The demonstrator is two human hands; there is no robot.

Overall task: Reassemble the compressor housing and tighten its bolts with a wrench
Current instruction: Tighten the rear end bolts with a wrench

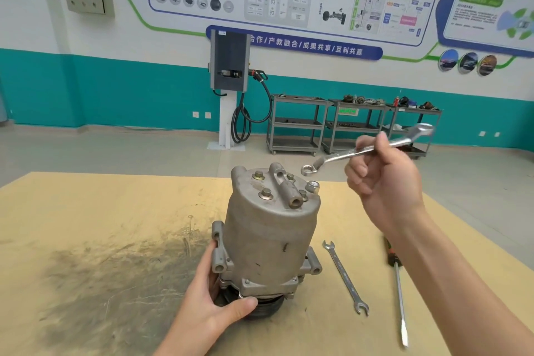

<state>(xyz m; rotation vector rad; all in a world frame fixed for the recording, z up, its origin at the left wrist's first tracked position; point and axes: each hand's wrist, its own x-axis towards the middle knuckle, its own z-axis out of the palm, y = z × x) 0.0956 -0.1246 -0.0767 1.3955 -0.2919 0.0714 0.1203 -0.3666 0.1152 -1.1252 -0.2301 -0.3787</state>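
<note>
Your compressor [268, 243] stood upright on the board [86, 225], pulley end down, near the middle of the board's near half. Its housing cap faced up, with bolts [265, 193] seated in the top face beside a raised port block.

Your left hand [213, 300] gripped the compressor at its base: the thumb curled across the front of the pulley and the fingers wrapped behind the left mounting ear.

Your right hand [384, 179] was raised above and to the right of the compressor, clenched around the shank of a combination wrench [367, 150]. The wrench's ring end hung in the air just beside the top right edge of the cap, not touching any bolt; its open end pointed up and away to the right.

A second wrench [345, 277], open at both ends, lay flat on the board just right of the compressor. A screwdriver [397, 283] lay further right, partly under your right forearm, tip toward you.

A dark smear of grime marked the board left of the compressor. Behind the board, a charger [229, 61] stood against the wall, with carts [355, 124] to its right.
</note>
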